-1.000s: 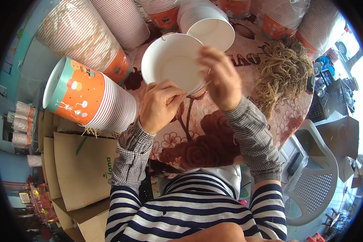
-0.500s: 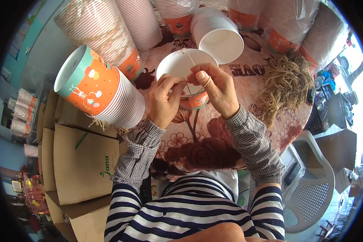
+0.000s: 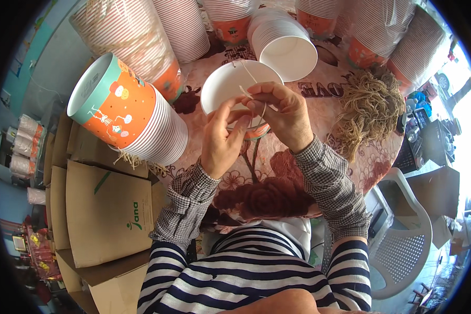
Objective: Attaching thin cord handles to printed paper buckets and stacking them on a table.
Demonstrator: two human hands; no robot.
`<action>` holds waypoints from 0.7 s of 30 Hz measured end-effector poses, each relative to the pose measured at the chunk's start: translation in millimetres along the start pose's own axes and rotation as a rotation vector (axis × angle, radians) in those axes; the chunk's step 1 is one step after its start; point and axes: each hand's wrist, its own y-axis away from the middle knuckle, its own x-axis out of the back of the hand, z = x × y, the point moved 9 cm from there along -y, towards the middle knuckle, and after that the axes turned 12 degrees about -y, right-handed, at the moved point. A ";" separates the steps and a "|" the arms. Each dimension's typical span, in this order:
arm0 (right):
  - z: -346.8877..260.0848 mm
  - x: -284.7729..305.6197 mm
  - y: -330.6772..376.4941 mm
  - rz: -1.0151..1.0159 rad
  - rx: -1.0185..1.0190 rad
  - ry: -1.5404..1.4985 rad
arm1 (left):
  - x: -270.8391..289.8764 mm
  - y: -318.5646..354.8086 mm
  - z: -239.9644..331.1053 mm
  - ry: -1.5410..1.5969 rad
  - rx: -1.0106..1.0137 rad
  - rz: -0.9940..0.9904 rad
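My left hand and my right hand meet over a white paper cup that stands upright on the table with its mouth toward me. Both hands pinch a thin tan string that runs across the cup's rim. The left fingers also press on the cup's near edge, where an orange band shows. A sideways stack of orange and teal printed cups lies to the left of my left hand.
A white cup stack lies just beyond the held cup. A heap of tan strings sits at the right on the floral tablecloth. More striped cup stacks line the far edge. Cardboard boxes stand at left, a white plastic chair at right.
The cup, held up and tilted toward me a second ago, has come down to the table. Both hands have closed in on its near rim and now pinch the string.
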 end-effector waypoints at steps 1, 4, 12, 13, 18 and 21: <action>-2.5 -2.4 0.2 0.011 -0.043 -0.059 | -3.3 0.6 3.5 0.094 0.035 -0.036; 0.2 -3.3 1.5 0.043 -0.108 -0.157 | -5.1 0.4 2.4 0.201 0.066 -0.066; -7.2 5.5 10.6 0.173 -0.080 -0.110 | 0.6 12.1 1.2 -0.175 -0.029 0.077; -6.6 6.7 12.1 0.189 -0.107 0.012 | 3.2 16.9 7.3 -0.208 0.009 0.188; -10.7 3.9 14.0 0.215 -0.058 0.199 | 8.3 22.3 18.6 -0.311 -0.156 0.292; -13.9 13.2 6.8 0.150 -0.055 0.283 | 11.2 15.8 22.5 -0.336 -0.117 0.165</action>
